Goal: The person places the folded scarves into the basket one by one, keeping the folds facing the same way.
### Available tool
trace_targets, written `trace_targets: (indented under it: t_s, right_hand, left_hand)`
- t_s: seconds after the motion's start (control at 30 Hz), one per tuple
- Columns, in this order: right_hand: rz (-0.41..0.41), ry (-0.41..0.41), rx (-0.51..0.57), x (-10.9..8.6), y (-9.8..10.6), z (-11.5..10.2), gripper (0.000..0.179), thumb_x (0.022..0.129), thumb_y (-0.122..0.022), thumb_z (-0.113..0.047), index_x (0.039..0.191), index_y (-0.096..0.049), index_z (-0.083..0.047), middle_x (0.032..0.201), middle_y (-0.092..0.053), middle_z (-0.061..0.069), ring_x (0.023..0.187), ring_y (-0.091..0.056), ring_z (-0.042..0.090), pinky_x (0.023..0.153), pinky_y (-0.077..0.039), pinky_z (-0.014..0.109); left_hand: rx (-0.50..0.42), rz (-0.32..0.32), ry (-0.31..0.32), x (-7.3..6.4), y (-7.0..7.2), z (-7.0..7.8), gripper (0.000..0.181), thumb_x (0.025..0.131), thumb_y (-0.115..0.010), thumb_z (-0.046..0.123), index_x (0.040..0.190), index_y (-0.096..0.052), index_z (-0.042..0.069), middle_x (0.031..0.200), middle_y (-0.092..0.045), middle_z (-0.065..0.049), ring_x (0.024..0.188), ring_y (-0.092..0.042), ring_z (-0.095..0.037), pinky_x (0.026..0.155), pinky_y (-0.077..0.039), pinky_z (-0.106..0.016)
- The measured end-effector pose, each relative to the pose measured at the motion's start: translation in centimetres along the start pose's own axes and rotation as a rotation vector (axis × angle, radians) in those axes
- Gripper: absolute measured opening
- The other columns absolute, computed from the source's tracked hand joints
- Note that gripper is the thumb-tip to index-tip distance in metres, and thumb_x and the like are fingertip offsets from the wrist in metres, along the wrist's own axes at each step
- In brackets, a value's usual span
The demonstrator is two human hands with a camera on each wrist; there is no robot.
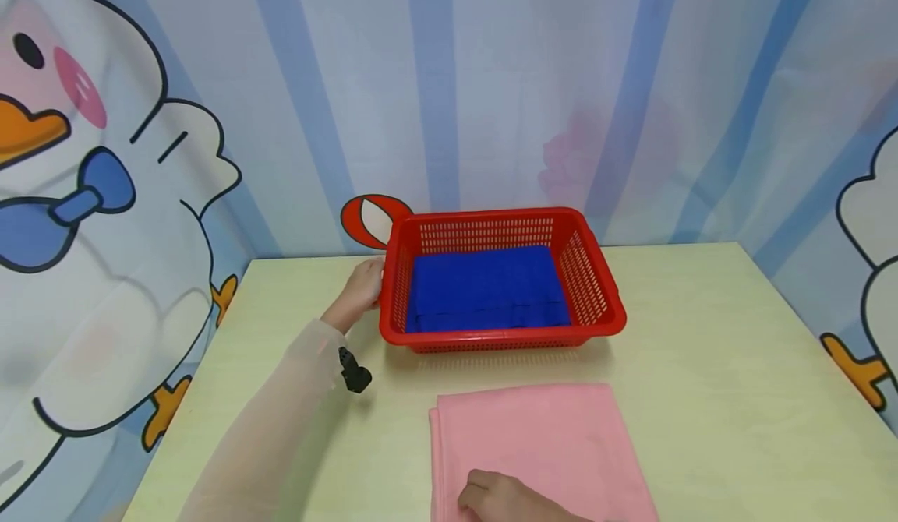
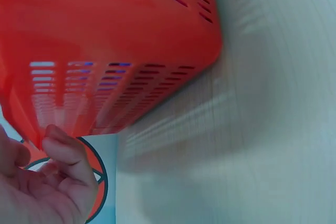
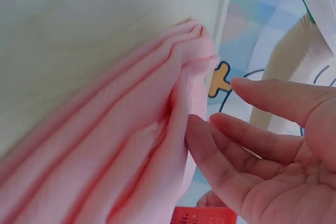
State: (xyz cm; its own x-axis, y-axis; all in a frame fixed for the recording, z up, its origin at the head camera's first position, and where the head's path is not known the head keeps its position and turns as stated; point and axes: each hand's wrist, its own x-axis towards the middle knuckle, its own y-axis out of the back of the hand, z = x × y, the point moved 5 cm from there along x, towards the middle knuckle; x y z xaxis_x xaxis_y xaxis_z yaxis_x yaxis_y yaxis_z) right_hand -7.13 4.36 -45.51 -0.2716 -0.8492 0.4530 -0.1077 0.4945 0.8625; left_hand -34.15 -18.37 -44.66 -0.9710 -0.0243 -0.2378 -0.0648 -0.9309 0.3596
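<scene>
Fingers and thumb of my left hand [image 1: 363, 284] grip the left rim of a red plastic basket [image 1: 491, 337]; the left wrist view shows the rim pinched between them. Inside the basket lies a folded blue cloth [image 1: 487, 284]. Closer to me is a folded pink cloth [image 1: 540, 436], its stacked layers visible in the right wrist view. My right hand [image 1: 510, 497] is at the pink cloth, in the lower part of the head view. Seen from the right wrist, its fingertips [image 3: 198, 129] touch the cloth's edge, while the thumb stands apart and the fingers are loosely bent.
Both cloth and basket are on a pale yellow table [image 1: 708, 366]. A printed blue backdrop [image 1: 491, 101] with cartoon ducks rises behind the table and at both sides, close to the basket's far edge. A small black device [image 1: 355, 372] sits at the left wrist.
</scene>
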Motion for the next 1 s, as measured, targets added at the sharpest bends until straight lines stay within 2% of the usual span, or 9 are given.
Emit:
trace_targets:
  t_s: [0.07, 0.2, 0.27, 0.4, 0.5, 0.63, 0.67, 0.83, 1.0]
  right_hand:
    - [-0.037, -0.109, 0.118, -0.4, 0.2, 0.7, 0.008, 0.085, -0.071, -0.013, 0.085, -0.069, -0.005, 0.079, -0.059, -0.003, 0.076, -0.053, -0.004, 0.068, -0.042, 0.004]
    - [-0.088, -0.194, 0.24, -0.7, 0.6, 1.3, 0.014, 0.091, -0.068, -0.017, 0.091, -0.07, -0.003, 0.081, -0.059, -0.003, 0.077, -0.049, -0.005, 0.068, -0.041, 0.004]
    - [-0.106, -0.246, 0.305, -0.9, 0.8, 1.5, 0.015, 0.091, -0.069, -0.016, 0.094, -0.07, -0.001, 0.081, -0.059, -0.003, 0.076, -0.048, -0.006, 0.067, -0.041, 0.004]
    - [-0.141, -0.398, 0.458, -1.6, 1.6, 2.4, 0.012, 0.091, -0.069, -0.008, 0.098, -0.07, 0.001, 0.082, -0.06, -0.006, 0.076, -0.05, -0.006, 0.066, -0.047, 0.01]
    - [-0.159, -0.53, 0.548, -2.5, 2.3, 3.2, 0.008, 0.092, -0.068, -0.004, 0.099, -0.071, -0.001, 0.084, -0.061, -0.01, 0.076, -0.053, -0.004, 0.067, -0.05, 0.016]
    - [-0.163, -0.688, 0.604, -3.8, 3.2, 4.2, 0.005, 0.092, -0.071, -0.009, 0.097, -0.073, -0.009, 0.084, -0.062, -0.016, 0.075, -0.055, -0.003, 0.068, -0.052, 0.02]
    - [-0.155, -0.711, 0.604, -4.1, 3.5, 4.4, 0.004, 0.092, -0.072, -0.009, 0.096, -0.073, -0.011, 0.084, -0.062, -0.017, 0.075, -0.055, -0.002, 0.069, -0.052, 0.021]
    - [-0.07, -0.711, 0.585, -5.2, 4.8, 5.2, 0.005, 0.089, -0.073, -0.005, 0.094, -0.073, -0.007, 0.085, -0.066, -0.013, 0.076, -0.059, 0.0, 0.068, -0.054, 0.023]
    - [-0.044, -0.78, 0.596, -6.2, 5.7, 6.1, 0.007, 0.09, -0.074, -0.009, 0.096, -0.073, -0.006, 0.087, -0.068, -0.01, 0.075, -0.06, 0.002, 0.067, -0.055, 0.023]
  left_hand:
    - [-0.012, -0.003, 0.022, -0.2, 0.2, -0.2, 0.047, 0.108, -0.024, 0.026, 0.136, -0.048, -0.003, 0.078, -0.051, -0.005, 0.051, -0.047, -0.008, 0.053, -0.049, -0.023]
    - [-0.045, -0.02, 0.077, -0.5, 0.3, -0.9, 0.043, 0.109, -0.029, 0.022, 0.138, -0.044, -0.005, 0.087, -0.054, -0.01, 0.056, -0.05, -0.008, 0.055, -0.05, -0.021]
    - [-0.066, -0.026, 0.099, -0.7, 0.5, -1.2, 0.042, 0.109, -0.032, 0.021, 0.14, -0.042, -0.005, 0.086, -0.054, -0.01, 0.056, -0.049, -0.008, 0.054, -0.049, -0.019]
    - [-0.11, -0.033, 0.127, -1.3, 0.8, -2.0, 0.041, 0.109, -0.036, 0.02, 0.141, -0.039, -0.006, 0.08, -0.053, -0.007, 0.056, -0.051, -0.008, 0.054, -0.049, -0.017]
    - [-0.124, -0.04, 0.137, -1.7, 1.1, -2.6, 0.041, 0.109, -0.038, 0.02, 0.141, -0.037, -0.006, 0.078, -0.053, -0.007, 0.056, -0.055, -0.008, 0.057, -0.052, -0.017]
    - [-0.117, -0.049, 0.141, -2.4, 1.5, -3.2, 0.04, 0.109, -0.041, 0.019, 0.139, -0.037, -0.007, 0.079, -0.055, -0.008, 0.058, -0.06, -0.01, 0.057, -0.054, -0.019]
    - [-0.113, -0.049, 0.143, -2.6, 1.6, -3.2, 0.039, 0.108, -0.042, 0.019, 0.138, -0.038, -0.007, 0.08, -0.056, -0.008, 0.058, -0.061, -0.01, 0.057, -0.054, -0.019]
    - [-0.093, -0.06, 0.159, -3.7, 1.7, -3.6, 0.037, 0.107, -0.047, 0.018, 0.135, -0.037, -0.005, 0.084, -0.059, -0.011, 0.06, -0.063, -0.011, 0.059, -0.055, -0.021]
    - [-0.065, -0.081, 0.177, -4.7, 1.5, -3.9, 0.038, 0.107, -0.048, 0.018, 0.135, -0.037, -0.004, 0.091, -0.062, -0.013, 0.064, -0.065, -0.013, 0.062, -0.057, -0.023]
